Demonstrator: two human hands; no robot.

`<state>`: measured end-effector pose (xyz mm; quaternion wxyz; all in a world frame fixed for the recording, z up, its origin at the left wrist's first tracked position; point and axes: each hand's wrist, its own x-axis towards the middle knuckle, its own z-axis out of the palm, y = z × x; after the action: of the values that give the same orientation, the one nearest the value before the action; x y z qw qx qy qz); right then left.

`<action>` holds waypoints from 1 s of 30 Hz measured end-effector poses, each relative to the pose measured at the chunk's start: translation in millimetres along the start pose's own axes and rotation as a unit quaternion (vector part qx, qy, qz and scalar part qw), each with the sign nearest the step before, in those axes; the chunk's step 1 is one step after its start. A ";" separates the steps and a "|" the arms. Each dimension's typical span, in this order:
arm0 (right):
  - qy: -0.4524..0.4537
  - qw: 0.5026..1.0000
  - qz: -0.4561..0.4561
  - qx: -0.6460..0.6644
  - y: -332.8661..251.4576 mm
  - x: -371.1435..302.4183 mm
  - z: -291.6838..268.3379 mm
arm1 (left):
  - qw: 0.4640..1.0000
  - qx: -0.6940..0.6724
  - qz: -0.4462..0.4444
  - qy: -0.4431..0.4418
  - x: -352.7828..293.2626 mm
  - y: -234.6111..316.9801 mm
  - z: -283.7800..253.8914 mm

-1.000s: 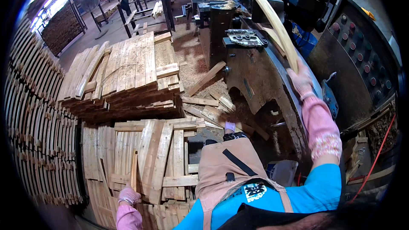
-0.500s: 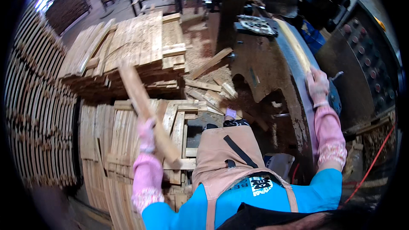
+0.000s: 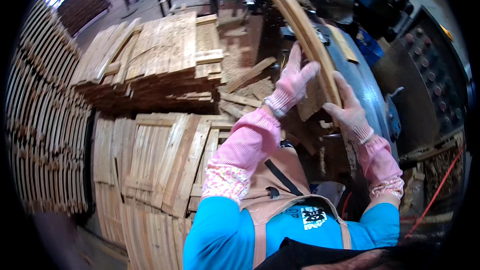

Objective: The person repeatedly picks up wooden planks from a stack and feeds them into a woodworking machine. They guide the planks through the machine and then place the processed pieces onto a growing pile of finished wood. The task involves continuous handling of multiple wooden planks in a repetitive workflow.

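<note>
A long wooden strip (image 3: 307,32) slants up over the machine, its near end between my two gloved hands. My left hand (image 3: 292,82) is beside its left edge with fingers stretched and spread; the thumb seems to touch the wood. At the near end my right hand (image 3: 354,115) has the strip between its thumb and fingers. Beyond, a second wooden strip (image 3: 344,45) lies on the metal machine table (image 3: 367,87), apart from both hands. The raised strip partly hides the metal block on the machine.
Stacked boards (image 3: 160,45) stand at the far left, with another board pile (image 3: 165,165) nearer, beside my apron. Tall rows of slats (image 3: 47,120) line the left. Offcuts (image 3: 250,75) lie amid sawdust. A control panel (image 3: 432,65) with knobs and a red cord (image 3: 437,190) are at right.
My left hand has moved right from the board pile, bringing its strip across the machine. My right hand has left the table's strip, which has shifted away, and come to the raised one.
</note>
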<state>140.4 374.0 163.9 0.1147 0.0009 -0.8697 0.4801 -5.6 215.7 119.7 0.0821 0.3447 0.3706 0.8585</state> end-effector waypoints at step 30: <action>0.138 0.853 0.085 -0.497 107.1 -48.1 -116.0 | 0.308 0.774 -0.544 0.098 -399.8 40.9 -254.7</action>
<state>198.3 523.3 124.3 0.1772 -0.1958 -0.9644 -0.0129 132.3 -119.6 -188.5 0.1889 -0.1162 0.9745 -0.0337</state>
